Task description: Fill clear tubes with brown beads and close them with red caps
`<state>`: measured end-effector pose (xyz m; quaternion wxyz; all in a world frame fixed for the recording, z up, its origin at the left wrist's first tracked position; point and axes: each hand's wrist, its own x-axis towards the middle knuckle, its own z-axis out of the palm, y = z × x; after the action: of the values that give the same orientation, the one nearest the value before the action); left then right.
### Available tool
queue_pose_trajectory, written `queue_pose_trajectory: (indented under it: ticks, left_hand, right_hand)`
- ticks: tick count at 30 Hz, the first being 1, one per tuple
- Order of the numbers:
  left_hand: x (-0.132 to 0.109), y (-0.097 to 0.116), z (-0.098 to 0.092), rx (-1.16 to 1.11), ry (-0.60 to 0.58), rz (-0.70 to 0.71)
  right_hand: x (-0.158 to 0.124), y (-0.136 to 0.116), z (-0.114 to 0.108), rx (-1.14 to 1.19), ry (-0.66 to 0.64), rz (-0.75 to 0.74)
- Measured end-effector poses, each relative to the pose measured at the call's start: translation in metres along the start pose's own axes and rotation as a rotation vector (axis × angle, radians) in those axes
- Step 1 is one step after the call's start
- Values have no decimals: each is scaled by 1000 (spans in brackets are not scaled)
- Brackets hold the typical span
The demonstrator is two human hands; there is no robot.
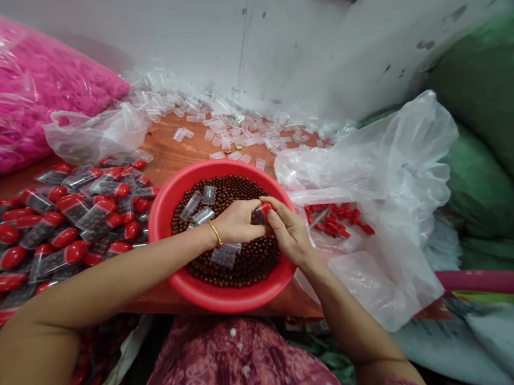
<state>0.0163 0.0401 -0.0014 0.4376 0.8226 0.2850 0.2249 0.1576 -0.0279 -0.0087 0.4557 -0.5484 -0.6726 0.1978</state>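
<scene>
A red plastic bowl full of small dark brown beads sits in front of me. Over the beads my left hand is closed round a small clear tube with beads in it. My right hand pinches a red cap at the tube's end. A thin gold bangle circles my left wrist. Several empty clear tubes lie on the beads, and one clear tube lies just below my left hand.
A pile of filled tubes with red caps covers the wooden table at left. Loose red caps lie in a clear plastic bag at right. Empty clear tubes are scattered at the back. A pink bag and green sacks flank the table.
</scene>
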Motion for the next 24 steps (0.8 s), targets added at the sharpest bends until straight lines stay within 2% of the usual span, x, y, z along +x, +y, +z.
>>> queue_pose_trajectory:
  ticks: [5,11,14,17,20,24]
  left_hand:
    - [3,-1,-4,-144,20,113]
    - [1,-1,-6,-208,32,86]
    - [3,0,-8,-350,63,50]
    - [5,0,-9,-589,82,-20]
    - [8,0,-9,-756,98,-69]
    - [9,-1,-8,-847,122,-82]
  right_hand:
    - [10,2,-6,152,63,101]
    - [22,12,4,618,180,360]
    - [24,14,2,769,229,492]
    - [19,14,-4,836,137,550]
    - [11,12,-5,834,34,542]
    - [8,5,0,809,35,506]
